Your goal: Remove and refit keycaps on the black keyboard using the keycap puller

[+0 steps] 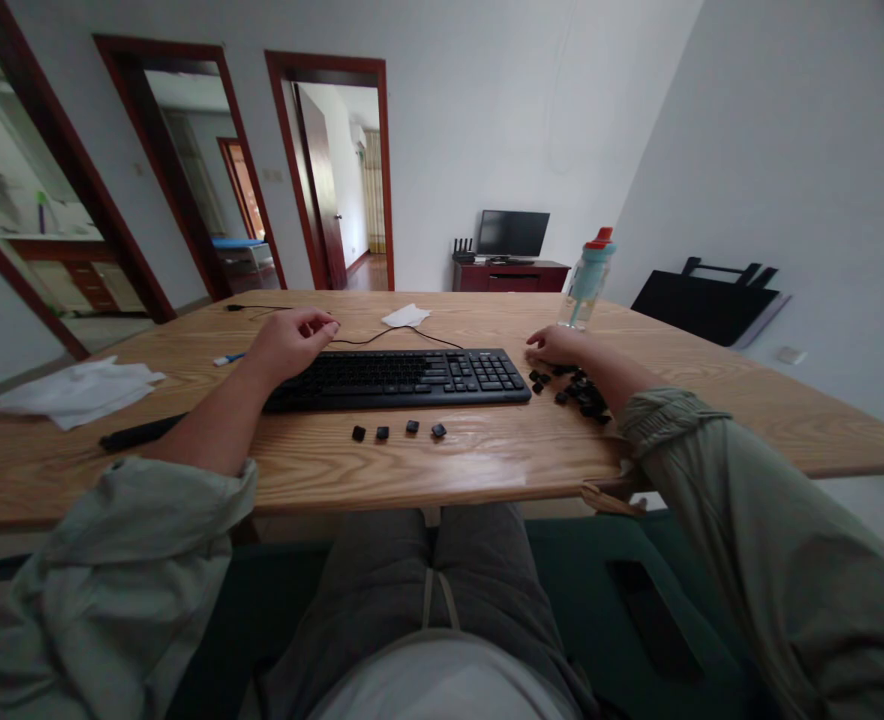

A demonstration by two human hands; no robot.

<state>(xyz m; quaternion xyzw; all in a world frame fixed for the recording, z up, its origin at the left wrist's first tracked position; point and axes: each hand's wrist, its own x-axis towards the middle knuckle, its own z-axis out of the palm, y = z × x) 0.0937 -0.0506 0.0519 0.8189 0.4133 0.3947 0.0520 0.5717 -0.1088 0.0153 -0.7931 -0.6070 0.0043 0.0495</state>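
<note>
A black keyboard (412, 378) lies across the table, with some of its keys seemingly lacking caps. Over its left end, my left hand (292, 340) is closed, thumb and fingers pressed together. What it pinches, if anything, is too small to make out. Beyond the keyboard's right end, my right hand (558, 345) reaches down by a pile of loose black keycaps (583, 395). Its fingers are bent and slightly apart, and the thumb is hidden. Several single keycaps, one a dark keycap (438, 431), stand in a row in front of the keyboard.
A clear bottle (588, 280) with a red and teal top stands behind my right hand. White tissues (82, 390) lie at the left, near a dark bar-like object (142, 432). Another tissue (407, 316) and a cable are behind the keyboard. A phone (653, 618) rests on the green seat.
</note>
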